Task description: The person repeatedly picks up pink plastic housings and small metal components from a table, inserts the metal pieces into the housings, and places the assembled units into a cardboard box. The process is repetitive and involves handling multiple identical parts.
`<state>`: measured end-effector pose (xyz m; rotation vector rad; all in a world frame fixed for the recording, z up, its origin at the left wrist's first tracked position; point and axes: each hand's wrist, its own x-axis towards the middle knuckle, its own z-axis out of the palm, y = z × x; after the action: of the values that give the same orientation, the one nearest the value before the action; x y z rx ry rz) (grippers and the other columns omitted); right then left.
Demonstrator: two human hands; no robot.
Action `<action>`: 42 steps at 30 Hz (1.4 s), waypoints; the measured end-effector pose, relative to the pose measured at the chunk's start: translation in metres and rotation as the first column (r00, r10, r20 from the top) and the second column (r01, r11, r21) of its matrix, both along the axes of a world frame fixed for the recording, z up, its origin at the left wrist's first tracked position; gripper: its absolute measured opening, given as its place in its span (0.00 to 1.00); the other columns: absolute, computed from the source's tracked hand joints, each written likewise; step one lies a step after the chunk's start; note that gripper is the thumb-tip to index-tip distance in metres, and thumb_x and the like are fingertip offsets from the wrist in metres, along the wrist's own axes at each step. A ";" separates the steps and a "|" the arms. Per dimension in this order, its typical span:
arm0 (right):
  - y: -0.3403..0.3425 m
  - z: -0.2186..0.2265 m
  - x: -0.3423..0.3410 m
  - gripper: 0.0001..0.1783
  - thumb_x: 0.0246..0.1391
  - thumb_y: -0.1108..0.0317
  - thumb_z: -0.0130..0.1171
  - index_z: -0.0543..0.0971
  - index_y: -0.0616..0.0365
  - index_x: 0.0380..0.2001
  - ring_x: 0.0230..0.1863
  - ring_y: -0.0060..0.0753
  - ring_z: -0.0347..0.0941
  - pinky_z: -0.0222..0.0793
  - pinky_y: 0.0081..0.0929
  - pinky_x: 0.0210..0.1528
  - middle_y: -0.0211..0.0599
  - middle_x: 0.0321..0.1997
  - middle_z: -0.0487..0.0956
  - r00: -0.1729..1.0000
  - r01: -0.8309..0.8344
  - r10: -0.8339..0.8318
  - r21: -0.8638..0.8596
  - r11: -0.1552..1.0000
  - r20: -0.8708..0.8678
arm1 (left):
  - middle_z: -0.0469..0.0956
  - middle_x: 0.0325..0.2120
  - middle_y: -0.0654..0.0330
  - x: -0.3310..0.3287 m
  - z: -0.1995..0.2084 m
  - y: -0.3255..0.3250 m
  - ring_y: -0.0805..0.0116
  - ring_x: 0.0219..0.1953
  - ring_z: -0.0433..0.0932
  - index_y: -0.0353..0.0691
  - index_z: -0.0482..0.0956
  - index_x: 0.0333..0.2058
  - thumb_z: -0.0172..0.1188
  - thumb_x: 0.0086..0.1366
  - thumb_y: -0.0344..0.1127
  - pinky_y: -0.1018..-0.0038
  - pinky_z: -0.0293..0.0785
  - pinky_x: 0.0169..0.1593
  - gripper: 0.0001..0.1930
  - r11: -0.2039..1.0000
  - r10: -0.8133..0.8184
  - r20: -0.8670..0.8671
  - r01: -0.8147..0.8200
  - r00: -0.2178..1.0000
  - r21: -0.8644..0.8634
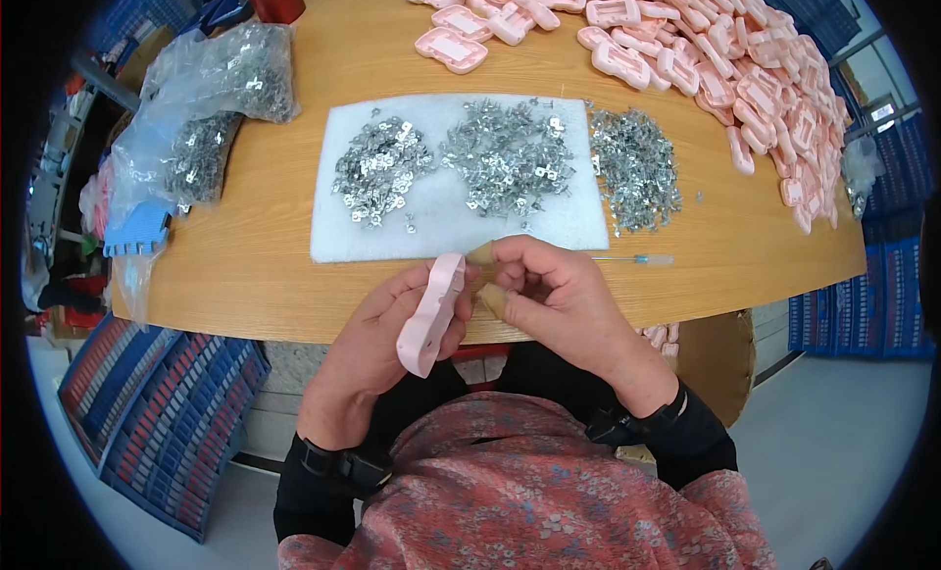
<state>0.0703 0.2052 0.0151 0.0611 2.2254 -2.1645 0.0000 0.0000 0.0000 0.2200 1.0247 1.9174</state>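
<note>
Pink casing (430, 317), long axis away, slightly rightward

No text, label, number or sign can be read in the head view. Some of the pink casings (450, 50) at the far side of the surface (257, 227) show pale rectangular areas; whether these are labels cannot be told. The blue racks (167, 413) at the left carry rows of small pale rectangles, too small to make out any marking. A small bright patch (882, 111) near the right rim is likewise too small to read
</note>
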 end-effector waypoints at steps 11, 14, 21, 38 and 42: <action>0.005 0.014 -0.003 0.08 0.56 0.76 0.64 0.78 0.61 0.40 0.28 0.08 0.64 0.62 0.12 0.30 0.18 0.25 0.69 0.993 -0.031 0.015 0.142 0.989 0.115 | 0.78 0.38 0.54 0.008 -0.001 -0.001 0.70 0.28 0.73 0.33 0.71 0.56 0.49 0.75 0.43 0.78 0.66 0.28 0.20 0.997 -0.037 0.093 0.030 0.995 0.072; 0.007 0.017 0.002 0.09 0.57 0.73 0.65 0.79 0.61 0.42 0.30 0.07 0.64 0.62 0.12 0.31 0.18 0.28 0.71 0.994 -0.025 0.012 0.118 0.993 0.112 | 0.78 0.38 0.51 0.011 0.004 0.000 0.70 0.27 0.72 0.33 0.71 0.56 0.49 0.74 0.42 0.78 0.65 0.28 0.20 0.985 -0.070 0.154 0.044 0.985 0.167; 0.015 0.021 0.028 0.13 0.63 0.71 0.60 0.78 0.64 0.49 0.30 0.09 0.69 0.66 0.11 0.34 0.20 0.31 0.77 0.999 0.027 -0.022 -0.125 0.992 0.043 | 0.77 0.39 0.46 0.019 0.005 0.011 0.69 0.24 0.70 0.39 0.52 0.71 0.50 0.73 0.45 0.77 0.64 0.27 0.33 0.943 -0.205 0.243 0.125 0.948 0.308; 0.210 -0.079 0.312 0.18 0.61 0.61 0.61 0.81 0.64 0.48 0.28 0.16 0.75 0.69 0.16 0.29 0.29 0.35 0.82 0.599 0.635 -0.747 0.396 0.663 0.289 | 0.80 0.31 0.59 0.064 0.019 0.028 0.77 0.27 0.77 0.34 0.74 0.54 0.48 0.75 0.32 0.82 0.71 0.26 0.14 0.919 -0.362 -0.423 0.241 0.831 -0.312; 0.208 -0.091 0.329 0.17 0.60 0.64 0.62 0.81 0.63 0.48 0.30 0.23 0.78 0.73 0.23 0.33 0.36 0.36 0.84 0.459 0.701 -0.868 0.524 0.484 0.189 | 0.80 0.29 0.62 0.071 -0.005 0.002 0.79 0.27 0.77 0.35 0.77 0.50 0.51 0.74 0.35 0.83 0.71 0.28 0.13 0.899 -0.351 -0.445 0.162 0.824 -0.408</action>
<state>0.3992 0.4135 -0.0763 1.7916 2.5077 -1.5729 0.0705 0.0019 -0.0054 0.6525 1.5835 1.4124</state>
